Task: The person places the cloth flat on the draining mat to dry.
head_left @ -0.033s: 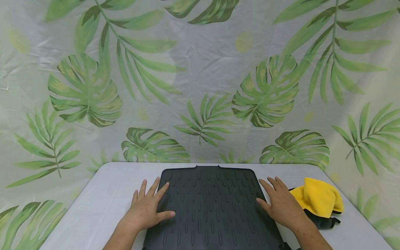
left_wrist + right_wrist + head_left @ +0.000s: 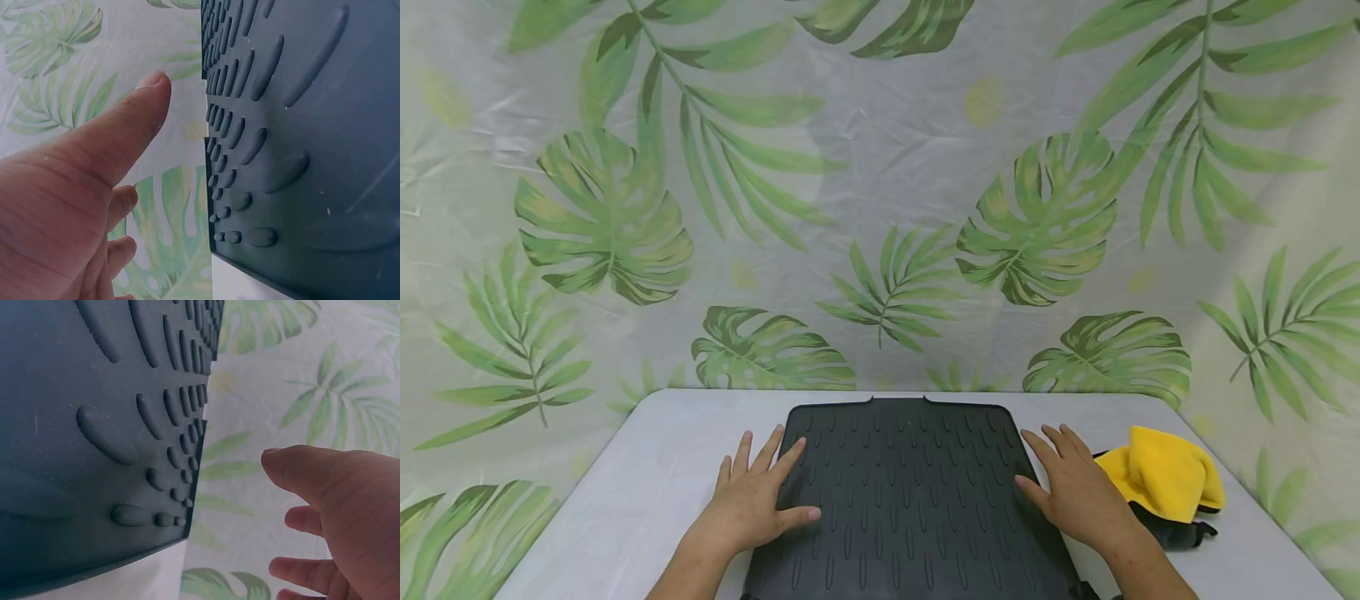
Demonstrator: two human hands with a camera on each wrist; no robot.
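Note:
A dark grey mat [image 2: 910,500] with rows of raised oval ribs and a thin rim lies flat at the middle of the table, running out of the bottom of the head view. Over its left edge hovers my left hand [image 2: 748,504], fingers spread and straight, holding nothing. My right hand [image 2: 1075,492] is held the same way over the right edge, its thumb extended toward the mat. Both wrist views show a gap between the mat surface and each hand, with the left thumb [image 2: 134,122] and the right thumb [image 2: 306,465] stretched out.
A crumpled yellow and black cloth [image 2: 1172,475] lies on the table just right of my right hand. The white table [image 2: 625,492] has rounded far corners. Behind it hangs a pale sheet [image 2: 895,183] printed with green leaves.

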